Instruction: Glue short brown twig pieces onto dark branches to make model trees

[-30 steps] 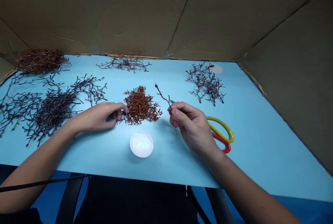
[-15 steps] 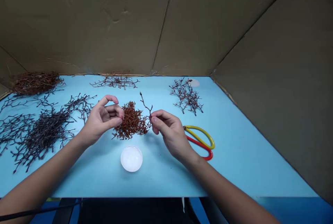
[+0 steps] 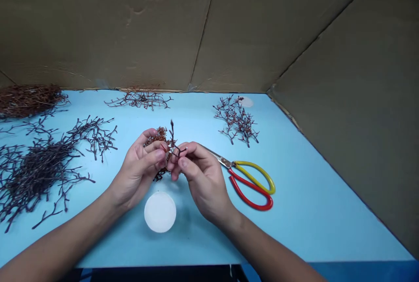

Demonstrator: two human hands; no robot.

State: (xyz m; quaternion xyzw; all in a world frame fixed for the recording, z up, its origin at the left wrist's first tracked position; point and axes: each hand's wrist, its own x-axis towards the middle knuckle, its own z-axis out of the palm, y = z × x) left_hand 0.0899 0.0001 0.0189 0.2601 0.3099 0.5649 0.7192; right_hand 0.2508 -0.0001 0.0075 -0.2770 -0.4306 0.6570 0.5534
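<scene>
A small dark branched twig [image 3: 172,135] stands up between my hands, its lower end pinched by my right hand [image 3: 201,177]. My left hand [image 3: 140,164] is closed right beside it, thumb and index finger pinching a tiny reddish piece that touches or nearly touches the twig. Behind the fingers lies a pile of short rust-brown pieces [image 3: 160,135], partly hidden by both hands. A round white dish [image 3: 160,212] sits on the blue table just below my hands.
Scissors [image 3: 252,181] with red and yellow handles lie right of my right hand. Dark twigs [image 3: 42,168] spread over the left. Brown twigs form a heap [image 3: 29,101] at the back left, a thin bunch [image 3: 140,99] at the back middle and a cluster [image 3: 237,120] at the back right.
My hands have come together, with the right hand's twig brought left to the left hand's fingertips. The view has shifted slightly, and more of the scissors shows.
</scene>
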